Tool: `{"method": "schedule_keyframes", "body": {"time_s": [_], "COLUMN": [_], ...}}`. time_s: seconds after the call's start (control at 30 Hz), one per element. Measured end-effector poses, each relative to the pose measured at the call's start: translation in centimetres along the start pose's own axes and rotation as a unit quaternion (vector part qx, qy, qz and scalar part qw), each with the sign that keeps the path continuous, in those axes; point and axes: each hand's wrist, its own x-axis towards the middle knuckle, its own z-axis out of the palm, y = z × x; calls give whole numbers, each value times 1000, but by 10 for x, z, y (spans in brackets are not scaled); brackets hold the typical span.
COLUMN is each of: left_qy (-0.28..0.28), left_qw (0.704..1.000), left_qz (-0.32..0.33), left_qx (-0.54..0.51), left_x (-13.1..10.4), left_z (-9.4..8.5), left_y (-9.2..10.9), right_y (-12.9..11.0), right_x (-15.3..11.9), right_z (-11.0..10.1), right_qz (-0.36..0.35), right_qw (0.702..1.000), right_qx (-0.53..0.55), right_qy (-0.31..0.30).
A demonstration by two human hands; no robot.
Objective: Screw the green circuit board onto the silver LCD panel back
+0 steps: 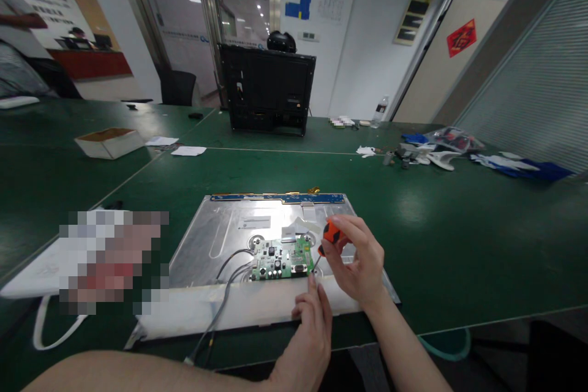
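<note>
A flat metal-backed display panel (229,226) lies on the table before me, with a green circuit board (280,257) on its back. My right hand (362,263) grips the orange and black handle of a screwdriver (331,231). Its thin shaft slants down to the board's lower right corner. Beside that tip, my left hand (310,331) rests on the panel's lower edge, index finger stretched out and other fingers partly bent. No object shows in it. Grey cables (225,306) run from the board's left side over the whitish strip (193,309) along the panel's near edge.
At the left lies a white bag (37,269), partly blurred out. Farther back are an open box (110,142), papers (188,151) and an upright black display housing (271,92). Plastic bags and parts (432,147) clutter the right back, near a bottle (380,111). A person (22,37) stands far left.
</note>
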Motion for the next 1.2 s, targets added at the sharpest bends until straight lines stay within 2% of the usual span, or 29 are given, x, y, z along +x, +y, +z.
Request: {"method": "schedule_keyframes", "body": {"time_s": [0.13, 0.37, 0.53, 0.8, 1.2], "left_qy": [12, -2, 6, 2, 6], "left_qw": [1000, 1000, 1000, 1000, 1000], "left_qz": [-4, -6, -10, -5, 1], "left_qx": [-8, -9, -9, -10, -8], "left_x": [0, 0, 0, 0, 0], "left_z": [1, 1, 0, -2, 0], "left_y": [1, 3, 1, -2, -2], "right_y": [-1, 1, 1, -2, 0], "right_x": [-1, -2, 1, 1, -4], "right_z": [-1, 1, 1, -1, 1], "right_qz": [5, 4, -9, 11, 26], "right_qw": [1000, 999, 1000, 998, 999], "right_qx": [16, 33, 4, -42, 26], "right_qy": [-10, 3, 13, 34, 21]}}
